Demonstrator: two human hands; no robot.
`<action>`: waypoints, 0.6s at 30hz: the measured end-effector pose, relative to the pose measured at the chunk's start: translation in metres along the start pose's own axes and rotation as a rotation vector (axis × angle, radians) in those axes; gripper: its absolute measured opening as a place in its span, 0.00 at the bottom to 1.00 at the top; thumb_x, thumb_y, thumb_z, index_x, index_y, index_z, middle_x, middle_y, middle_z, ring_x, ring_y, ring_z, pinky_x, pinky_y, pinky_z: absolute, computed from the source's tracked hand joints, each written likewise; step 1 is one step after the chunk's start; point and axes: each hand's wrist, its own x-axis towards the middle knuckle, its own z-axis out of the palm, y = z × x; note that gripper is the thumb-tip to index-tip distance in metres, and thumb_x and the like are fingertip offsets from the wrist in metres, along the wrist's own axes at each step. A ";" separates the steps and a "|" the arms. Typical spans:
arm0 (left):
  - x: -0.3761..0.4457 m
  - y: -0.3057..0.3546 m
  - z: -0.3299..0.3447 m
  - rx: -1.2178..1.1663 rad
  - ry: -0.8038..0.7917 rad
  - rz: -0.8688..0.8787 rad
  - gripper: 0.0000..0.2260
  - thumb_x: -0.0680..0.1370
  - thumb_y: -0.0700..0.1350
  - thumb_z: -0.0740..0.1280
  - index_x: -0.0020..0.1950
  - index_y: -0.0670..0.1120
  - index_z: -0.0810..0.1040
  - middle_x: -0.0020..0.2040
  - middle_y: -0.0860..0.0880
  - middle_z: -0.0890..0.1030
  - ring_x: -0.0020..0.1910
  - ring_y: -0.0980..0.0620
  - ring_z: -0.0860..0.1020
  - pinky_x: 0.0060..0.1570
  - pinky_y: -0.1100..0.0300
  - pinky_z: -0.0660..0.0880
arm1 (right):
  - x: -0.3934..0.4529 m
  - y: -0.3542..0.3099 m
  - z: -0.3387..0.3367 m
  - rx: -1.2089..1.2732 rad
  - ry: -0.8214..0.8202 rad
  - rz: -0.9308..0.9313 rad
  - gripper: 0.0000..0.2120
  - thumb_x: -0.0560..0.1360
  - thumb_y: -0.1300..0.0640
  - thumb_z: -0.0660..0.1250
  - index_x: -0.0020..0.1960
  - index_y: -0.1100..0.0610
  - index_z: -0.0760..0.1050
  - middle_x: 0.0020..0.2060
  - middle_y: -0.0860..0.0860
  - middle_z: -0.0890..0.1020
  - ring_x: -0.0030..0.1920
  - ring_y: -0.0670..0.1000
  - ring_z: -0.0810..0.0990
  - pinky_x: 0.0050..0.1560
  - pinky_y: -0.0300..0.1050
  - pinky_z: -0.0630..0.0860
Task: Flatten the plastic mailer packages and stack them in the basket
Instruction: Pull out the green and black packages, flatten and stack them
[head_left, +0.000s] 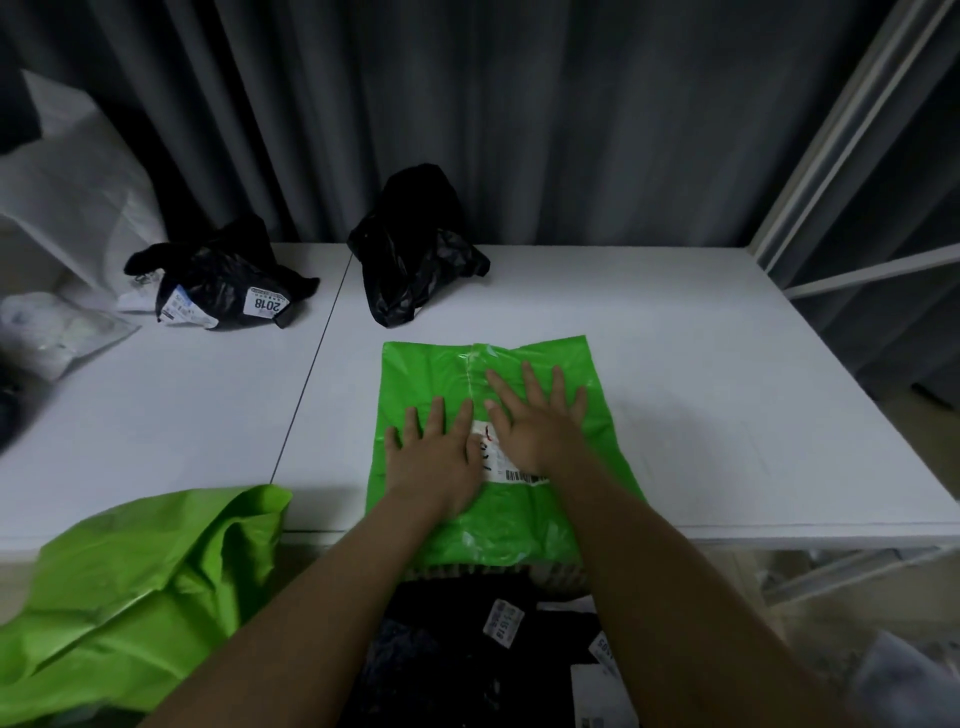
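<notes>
A green plastic mailer (431, 369) with a white label lies flat on the white table (675, 364), its near end hanging over the front edge. My left hand (436, 449) and my right hand (535, 415) press flat on its middle, fingers straight and spread. Below the table edge sits the basket (447, 571), only a strip of its rim showing, with black labelled mailers (467, 639) lying in it. A second green mailer (135, 587), crumpled, droops over the table's front left. Two crumpled black mailers stand at the back, one left (223, 286) and one centre (410, 249).
White and clear plastic bags (57, 327) lie at the far left. A dark curtain hangs behind the table. A white shelf frame (841, 171) rises on the right. A seam (311, 369) divides the tabletop.
</notes>
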 end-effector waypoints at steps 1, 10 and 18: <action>-0.006 0.000 0.002 0.014 0.011 0.008 0.25 0.83 0.57 0.43 0.78 0.56 0.40 0.79 0.47 0.42 0.77 0.40 0.42 0.73 0.40 0.43 | 0.000 -0.001 -0.002 0.006 -0.012 -0.002 0.25 0.79 0.35 0.37 0.75 0.35 0.36 0.78 0.53 0.39 0.75 0.64 0.33 0.67 0.69 0.30; -0.007 -0.012 0.027 0.057 0.144 0.044 0.30 0.74 0.63 0.34 0.77 0.60 0.37 0.78 0.52 0.37 0.77 0.43 0.38 0.71 0.38 0.37 | -0.054 0.010 -0.017 -0.002 -0.170 -0.087 0.31 0.74 0.27 0.42 0.74 0.32 0.37 0.77 0.49 0.35 0.74 0.65 0.32 0.68 0.72 0.33; -0.010 -0.011 0.033 0.013 0.205 0.048 0.28 0.76 0.59 0.38 0.78 0.60 0.41 0.79 0.53 0.41 0.77 0.44 0.39 0.71 0.36 0.37 | -0.077 0.016 0.020 -0.023 0.137 -0.101 0.31 0.72 0.28 0.37 0.74 0.32 0.38 0.78 0.49 0.39 0.76 0.62 0.34 0.70 0.67 0.34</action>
